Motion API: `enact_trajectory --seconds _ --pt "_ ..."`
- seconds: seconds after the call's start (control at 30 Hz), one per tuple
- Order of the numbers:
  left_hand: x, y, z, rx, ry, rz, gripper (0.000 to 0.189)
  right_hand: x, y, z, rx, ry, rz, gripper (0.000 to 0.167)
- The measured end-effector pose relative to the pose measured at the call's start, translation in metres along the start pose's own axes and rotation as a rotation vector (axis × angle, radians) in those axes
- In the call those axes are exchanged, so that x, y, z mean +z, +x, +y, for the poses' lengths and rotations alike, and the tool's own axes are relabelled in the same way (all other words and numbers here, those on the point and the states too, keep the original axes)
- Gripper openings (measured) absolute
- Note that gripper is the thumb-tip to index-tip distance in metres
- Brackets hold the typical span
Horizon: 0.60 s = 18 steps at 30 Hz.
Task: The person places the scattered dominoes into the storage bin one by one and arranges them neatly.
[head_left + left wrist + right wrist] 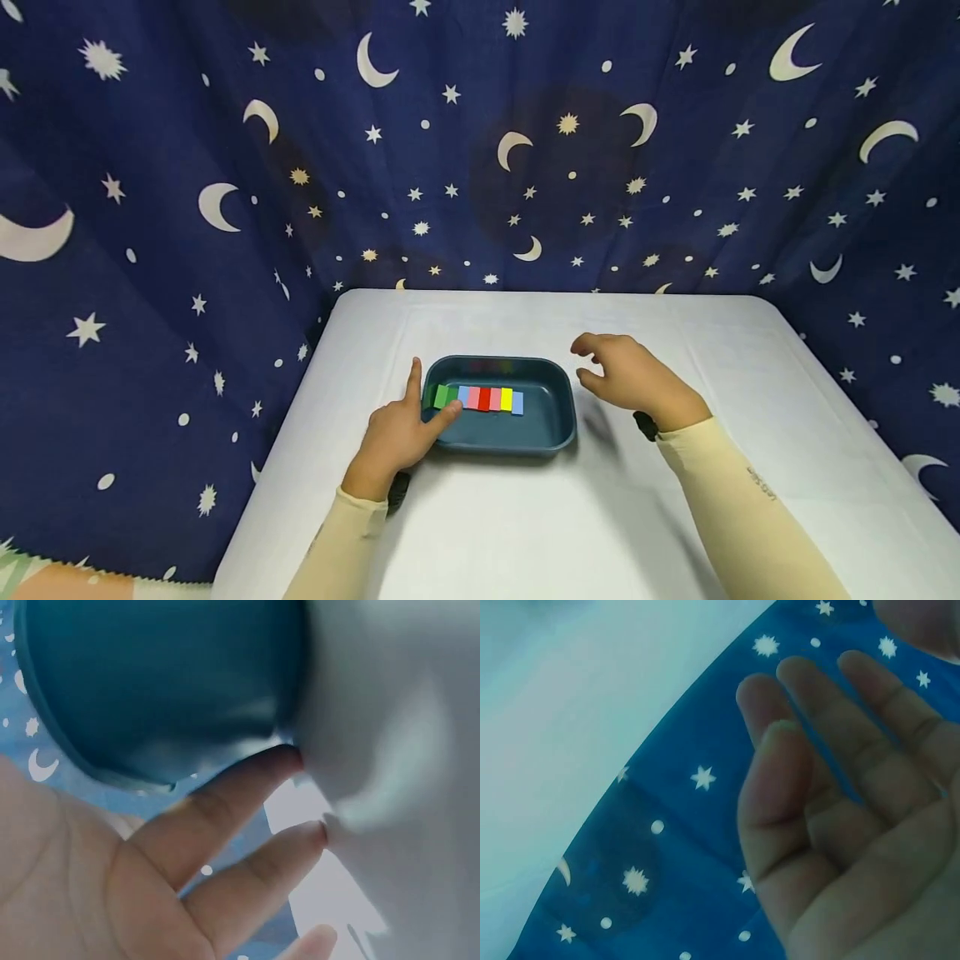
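Note:
A dark teal rectangular tray (540, 429) with rounded corners stands on the white table. Inside it, towards the left, small flat coloured blocks (484, 399) form a close row of greens, blues, pinks, red and yellow. My left hand (393, 433) is at the tray's left end, index finger straight along the outside and thumb reaching over the rim, its tip by the row. In the left wrist view, the other fingers (259, 866) extend beside the tray wall, tips close to the table. My right hand (633, 377) hovers right of the tray, fingers loosely bent, holding nothing.
The white-covered table (495, 533) has rounded far corners. A dark blue curtain (450, 150) with moons and stars hangs behind it and along both sides. At the lower left a patterned fabric edge (75, 579) shows. Dark wrist devices (645, 425) sit under both wrists.

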<state>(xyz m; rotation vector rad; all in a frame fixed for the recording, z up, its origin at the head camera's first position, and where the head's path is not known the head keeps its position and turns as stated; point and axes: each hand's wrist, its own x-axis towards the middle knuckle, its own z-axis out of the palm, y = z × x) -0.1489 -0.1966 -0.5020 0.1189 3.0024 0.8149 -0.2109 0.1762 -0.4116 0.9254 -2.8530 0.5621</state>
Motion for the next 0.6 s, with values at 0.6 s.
enact_trajectory --seconds 0.6 --pt "-0.025 0.013 -0.053 0.050 -0.045 -0.046 0.103 -0.010 -0.013 0.023 0.092 -0.029 0.058 0.047"
